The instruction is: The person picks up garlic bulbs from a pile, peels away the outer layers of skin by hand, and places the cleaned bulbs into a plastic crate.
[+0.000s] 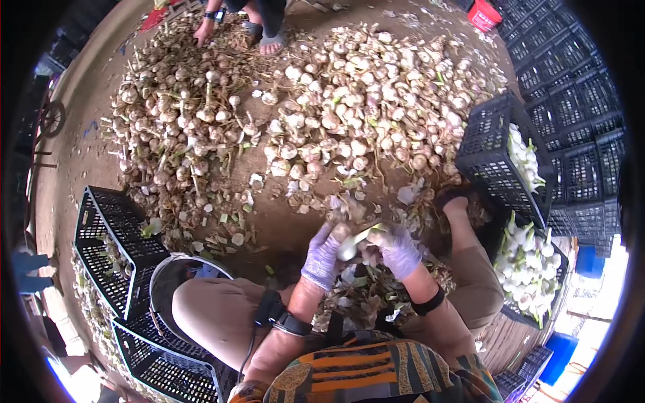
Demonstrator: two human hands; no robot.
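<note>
Between my gloved hands is a peeled white garlic bulb [347, 251] with a pale green stem slanting up to the right. My left hand [321, 256] has its fingers closed at the bulb's side. The fingers of my right hand [399, 253] are bent around the stem end; their tips are partly blurred. Beneath both hands lies a heap of garlic skins and leaf scraps [363, 295].
Ahead spread two large garlic piles [376, 101] [178, 127]. Crates of trimmed garlic [504, 144] [527, 272] stand at right, stacked black crates [571, 87] beyond. Black crates [121, 248] and a bucket [158, 285] are at left. Another person's hand [203, 31] reaches into the far pile.
</note>
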